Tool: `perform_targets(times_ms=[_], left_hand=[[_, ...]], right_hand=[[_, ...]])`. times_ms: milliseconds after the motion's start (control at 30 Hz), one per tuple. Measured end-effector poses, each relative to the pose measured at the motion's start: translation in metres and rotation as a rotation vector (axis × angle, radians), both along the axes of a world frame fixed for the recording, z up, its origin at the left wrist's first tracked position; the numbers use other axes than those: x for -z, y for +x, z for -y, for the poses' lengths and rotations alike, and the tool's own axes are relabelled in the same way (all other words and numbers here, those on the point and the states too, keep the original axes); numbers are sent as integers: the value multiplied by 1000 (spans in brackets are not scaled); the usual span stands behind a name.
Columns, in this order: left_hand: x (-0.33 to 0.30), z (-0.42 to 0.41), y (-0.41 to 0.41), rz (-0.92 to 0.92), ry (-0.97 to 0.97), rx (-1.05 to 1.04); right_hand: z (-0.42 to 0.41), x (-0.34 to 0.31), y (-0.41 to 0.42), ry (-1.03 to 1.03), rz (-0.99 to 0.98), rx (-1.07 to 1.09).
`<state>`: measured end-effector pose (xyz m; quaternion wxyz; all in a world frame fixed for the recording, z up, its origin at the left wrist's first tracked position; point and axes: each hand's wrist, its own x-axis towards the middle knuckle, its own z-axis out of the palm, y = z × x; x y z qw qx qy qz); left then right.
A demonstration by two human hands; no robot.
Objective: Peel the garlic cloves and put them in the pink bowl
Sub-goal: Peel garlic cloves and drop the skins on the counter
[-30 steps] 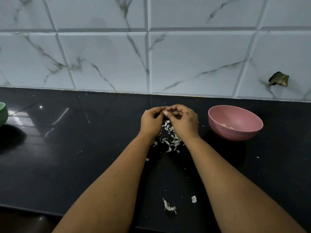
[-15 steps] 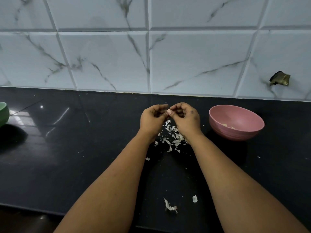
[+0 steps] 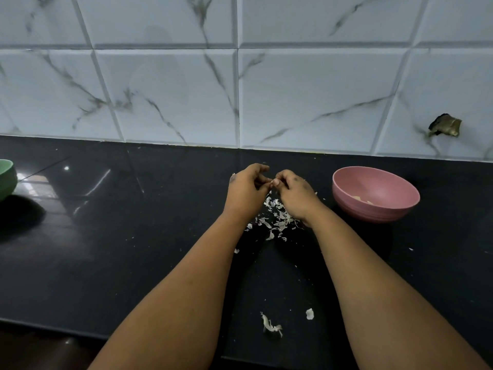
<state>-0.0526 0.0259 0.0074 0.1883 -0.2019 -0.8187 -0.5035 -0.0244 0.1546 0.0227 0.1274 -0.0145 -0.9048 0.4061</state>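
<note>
Since a second ago your hands have drifted slightly apart and the knuckles have turned outward, though they keep to the same spot above the peel pile. Your left hand (image 3: 246,186) and right hand (image 3: 292,192) meet fingertip to fingertip, all fingers curled, pinching a garlic clove (image 3: 272,182) between them. Only a pale sliver of it shows at the thumbnails, so you cannot really tell how much skin is left on it (it may be nearly bare).

Under your wrists lies a scatter of garlic skins (image 3: 276,218) on the black counter (image 3: 133,249), with two more scraps nearer you. To your right, close by but not touching your hand, sits the pink bowl (image 3: 346,188); a few pale pieces lie in its bottom, likely cloves already done. A green bowl (image 3: 6,174) peeks in at the far left edge, well away from the work.

As for handling: the clove is small, light and firm, so it will take a fair squeeze without bruising. Its skin is papery, brittle and tears in flakes, so catch a loose edge with a thumbnail at the tip or root end and pull along the length. Once bare, the flesh is likely to be smooth and a bit tacky; hold it by its flat sides between thumb and forefinger for the short carry to the bowl.
</note>
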Motion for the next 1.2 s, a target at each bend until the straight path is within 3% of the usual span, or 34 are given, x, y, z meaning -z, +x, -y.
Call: perform_targets(times_ms=[267,433,667,833,967,1200], left_hand=[[-1,-4,3,275,408,116],[-2,-2,2,396,606,203],[0,-3,0,407,625,208],[0,-3,1,404,638,204],[-1,-2,1,394,631,229],[1,0,0,348,542,236]], right_hand=[[3,9,-7,-165,-83,68],[-6,9,-4,-231,-268,235],[-3,6,-6,-383,-326,205],[-5,7,-5,-210,-356,240],[-3,9,-4,-439,-336,45],[-3,11,-8,-340,-344,20]])
